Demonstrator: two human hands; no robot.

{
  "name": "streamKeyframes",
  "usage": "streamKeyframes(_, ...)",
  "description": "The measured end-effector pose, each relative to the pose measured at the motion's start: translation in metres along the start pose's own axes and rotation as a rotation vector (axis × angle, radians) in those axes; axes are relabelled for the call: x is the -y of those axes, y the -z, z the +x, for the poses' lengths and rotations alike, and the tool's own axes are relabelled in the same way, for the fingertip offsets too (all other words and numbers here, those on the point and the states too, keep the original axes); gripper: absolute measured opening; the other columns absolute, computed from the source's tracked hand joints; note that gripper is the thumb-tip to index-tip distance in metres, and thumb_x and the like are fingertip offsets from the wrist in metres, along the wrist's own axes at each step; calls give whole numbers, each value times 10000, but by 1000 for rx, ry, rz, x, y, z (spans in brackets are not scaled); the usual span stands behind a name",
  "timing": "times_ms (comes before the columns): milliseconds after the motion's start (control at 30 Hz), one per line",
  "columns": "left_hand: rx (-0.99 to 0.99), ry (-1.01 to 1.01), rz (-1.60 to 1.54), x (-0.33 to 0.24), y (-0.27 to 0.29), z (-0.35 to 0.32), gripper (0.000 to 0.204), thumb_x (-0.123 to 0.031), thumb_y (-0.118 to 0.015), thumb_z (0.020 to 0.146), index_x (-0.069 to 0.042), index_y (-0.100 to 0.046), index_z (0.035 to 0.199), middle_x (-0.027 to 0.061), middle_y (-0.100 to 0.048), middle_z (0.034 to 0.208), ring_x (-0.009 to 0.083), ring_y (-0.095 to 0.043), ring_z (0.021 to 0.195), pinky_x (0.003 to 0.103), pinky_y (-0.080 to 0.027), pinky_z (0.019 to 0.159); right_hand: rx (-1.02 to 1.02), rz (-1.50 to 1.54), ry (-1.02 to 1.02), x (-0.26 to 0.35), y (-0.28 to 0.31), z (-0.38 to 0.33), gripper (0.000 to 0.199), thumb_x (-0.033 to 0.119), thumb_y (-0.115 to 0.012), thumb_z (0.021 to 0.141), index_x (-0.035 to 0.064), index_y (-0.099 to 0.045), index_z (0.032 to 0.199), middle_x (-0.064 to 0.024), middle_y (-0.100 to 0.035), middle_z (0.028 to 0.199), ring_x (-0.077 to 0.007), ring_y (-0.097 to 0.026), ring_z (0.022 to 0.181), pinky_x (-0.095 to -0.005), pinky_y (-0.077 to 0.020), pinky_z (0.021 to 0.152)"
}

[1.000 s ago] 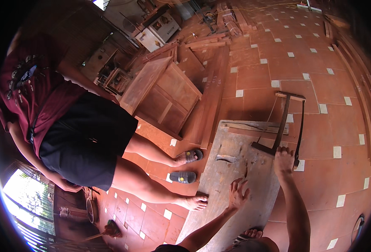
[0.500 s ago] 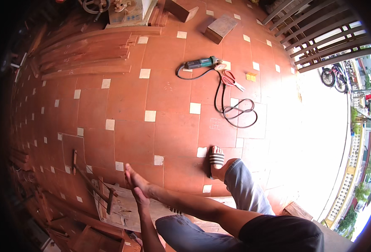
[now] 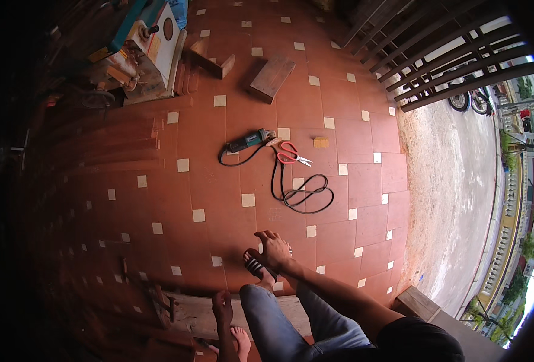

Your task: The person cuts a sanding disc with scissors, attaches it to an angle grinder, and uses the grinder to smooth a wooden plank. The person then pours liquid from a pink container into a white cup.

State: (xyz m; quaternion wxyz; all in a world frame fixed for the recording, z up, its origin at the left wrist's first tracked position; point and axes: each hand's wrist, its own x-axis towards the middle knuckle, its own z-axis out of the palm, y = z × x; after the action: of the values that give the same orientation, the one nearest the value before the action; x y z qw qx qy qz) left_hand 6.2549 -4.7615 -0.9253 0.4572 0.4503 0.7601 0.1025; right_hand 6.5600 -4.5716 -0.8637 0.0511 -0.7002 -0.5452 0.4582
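My right hand reaches out over my striped sandal, its fingers spread and nothing in them. Lower and further left, my left hand is held up in shadow above a wooden plank; its fingers are too dark to make out, and no object shows in it. Beyond my right hand, a green and black angle grinder lies on the tiles with its black cord looped beside it. Red-handled scissors rest close to the grinder's disc. A small yellow box lies right of them.
A wooden block and an angled wooden piece sit at the back. Stacked boards and a woodworking machine occupy the left. Dark slats border the right. A bare foot shows near my left forearm.
My hands, touching at the left before, have come apart; the right has swung right, over my sandal. My view has shifted, so the floor things appear lower and further left. My sandalled feet now stand together.
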Motion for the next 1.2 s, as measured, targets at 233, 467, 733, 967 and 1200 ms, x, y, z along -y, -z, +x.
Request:
streamKeyframes(233,165,160,387,-160,2,-20,718,-720,-499,959,-48,-666,768,211,-717,841,414,-724,841,489,-555,730,502,-744,-267,-89,112,-25,639,632,-637,869,31,-763,1049,-207,-749,1040,-364,-718,1028,-560,-500,942)
streamKeyframes(467,301,132,328,-233,-17,18,619,-674,-420,1000,-134,-716,1054,111,-755,819,342,-745,770,580,-528,748,485,-931,148,-56,232,63,381,473,-603,928,136,-754,1021,-118,-755,958,-305,-744,921,-465,-601,731)
streamKeyframes(733,116,203,86,-333,-73,30,474,-529,-436,1025,-153,-716,954,89,-755,777,313,-751,720,539,-573,632,637,-1154,442,174,352,152,444,503,-581,959,113,-762,849,-188,-747,836,-369,-747,861,-513,-596,766)
streamKeyframes(967,249,530,-281,-444,-45,103,439,-535,-555,904,-160,-782,939,104,-777,899,304,-762,841,508,-587,731,812,-1547,748,269,365,316,454,483,-586,934,72,-777,929,-190,-757,912,-391,-735,934,-532,-576,873)
streamKeyframes(1200,209,689,-708,-616,-87,140,333,-427,-599,889,-145,-775,889,101,-771,892,319,-758,872,473,-592,745,1155,-1832,852,345,369,429,398,450,-626,930,86,-786,952,-200,-753,952,-388,-726,953,-504,-571,867)
